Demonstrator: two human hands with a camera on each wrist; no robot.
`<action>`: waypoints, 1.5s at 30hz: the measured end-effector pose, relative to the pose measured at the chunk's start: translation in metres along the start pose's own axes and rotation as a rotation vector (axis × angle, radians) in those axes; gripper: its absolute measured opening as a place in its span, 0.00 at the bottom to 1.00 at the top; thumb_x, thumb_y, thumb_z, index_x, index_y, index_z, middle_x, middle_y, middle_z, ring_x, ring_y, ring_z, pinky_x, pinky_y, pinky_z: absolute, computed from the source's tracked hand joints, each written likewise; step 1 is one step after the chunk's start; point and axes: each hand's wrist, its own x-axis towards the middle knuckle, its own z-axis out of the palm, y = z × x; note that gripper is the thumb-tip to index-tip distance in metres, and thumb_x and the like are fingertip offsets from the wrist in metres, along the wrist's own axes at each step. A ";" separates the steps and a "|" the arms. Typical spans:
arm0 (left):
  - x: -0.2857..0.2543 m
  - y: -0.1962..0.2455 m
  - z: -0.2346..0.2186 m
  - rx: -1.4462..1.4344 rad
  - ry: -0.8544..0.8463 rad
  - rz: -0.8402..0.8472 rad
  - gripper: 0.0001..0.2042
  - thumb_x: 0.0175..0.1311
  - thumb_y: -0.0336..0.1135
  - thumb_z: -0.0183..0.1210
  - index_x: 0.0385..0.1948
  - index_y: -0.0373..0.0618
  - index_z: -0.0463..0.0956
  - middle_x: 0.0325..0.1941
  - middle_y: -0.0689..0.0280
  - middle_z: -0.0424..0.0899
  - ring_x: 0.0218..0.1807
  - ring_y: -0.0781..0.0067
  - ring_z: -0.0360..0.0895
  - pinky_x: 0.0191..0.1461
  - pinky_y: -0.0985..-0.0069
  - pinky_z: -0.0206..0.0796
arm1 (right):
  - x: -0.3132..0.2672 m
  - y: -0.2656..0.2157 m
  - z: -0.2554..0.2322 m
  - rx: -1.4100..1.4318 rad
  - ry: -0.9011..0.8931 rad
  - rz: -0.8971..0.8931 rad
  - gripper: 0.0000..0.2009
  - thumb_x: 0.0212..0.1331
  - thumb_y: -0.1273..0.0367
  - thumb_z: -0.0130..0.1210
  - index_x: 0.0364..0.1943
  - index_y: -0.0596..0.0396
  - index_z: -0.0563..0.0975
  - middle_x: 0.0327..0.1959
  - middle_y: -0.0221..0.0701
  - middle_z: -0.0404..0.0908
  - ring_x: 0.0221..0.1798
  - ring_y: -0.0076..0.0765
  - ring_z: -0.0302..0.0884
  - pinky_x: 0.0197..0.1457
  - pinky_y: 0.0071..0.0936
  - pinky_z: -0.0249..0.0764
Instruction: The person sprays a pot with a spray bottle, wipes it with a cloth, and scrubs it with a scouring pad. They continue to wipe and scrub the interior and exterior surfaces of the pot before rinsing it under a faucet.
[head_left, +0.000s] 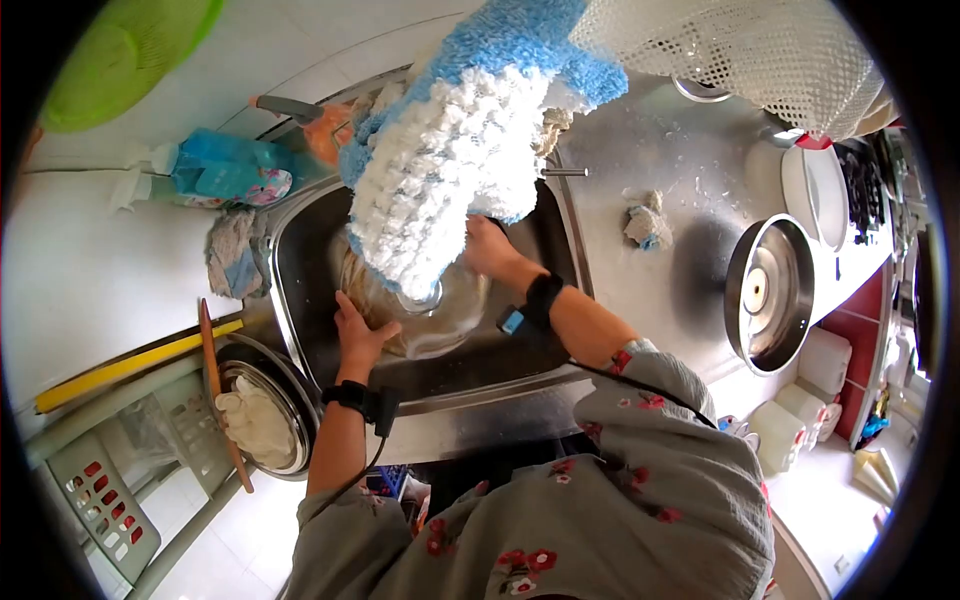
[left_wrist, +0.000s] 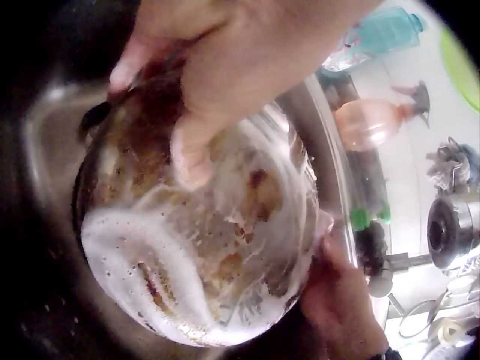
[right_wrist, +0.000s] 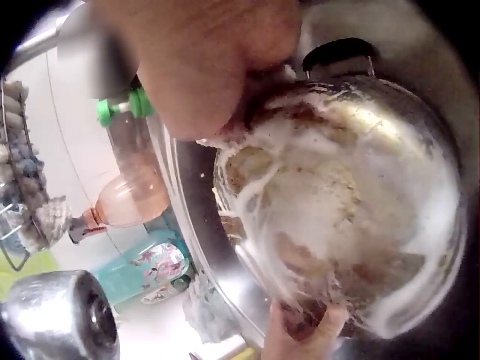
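A round metal pot (head_left: pixel 440 335) (left_wrist: pixel 247 195) (right_wrist: pixel 322 202), streaked with white suds and brown stains, lies tilted in the sink. My left hand (head_left: pixel 362 335) (left_wrist: pixel 232 67) (right_wrist: pixel 304 334) grips one side, thumb on the stained surface and fingers over the edge. On the opposite side my right hand (head_left: pixel 492 252) (left_wrist: pixel 341 300) (right_wrist: pixel 206 67) holds the pot's edge; some of its fingertips are hidden. A black handle (right_wrist: pixel 341 51) sticks out near the right hand. In the head view a fluffy white and blue cloth (head_left: pixel 450 170) covers part of the pot.
The sink's metal rim (head_left: pixel 480 393) surrounds the pot. Left of it are a teal bottle (head_left: pixel 230 168), an orange spray bottle (head_left: pixel 328 133) and a grey rag (head_left: pixel 235 255). On the right counter are a crumpled scrubber (head_left: pixel 650 222) and a round pan (head_left: pixel 738 290).
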 end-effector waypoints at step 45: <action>0.094 -0.094 0.066 -0.615 -0.643 -0.260 0.36 0.62 0.67 0.36 0.68 0.57 0.49 0.72 0.64 0.49 0.72 0.68 0.44 0.71 0.59 0.34 | -0.021 0.057 -0.031 -0.242 0.041 -0.104 0.14 0.63 0.65 0.48 0.46 0.61 0.70 0.44 0.39 0.74 0.52 0.36 0.69 0.58 0.33 0.62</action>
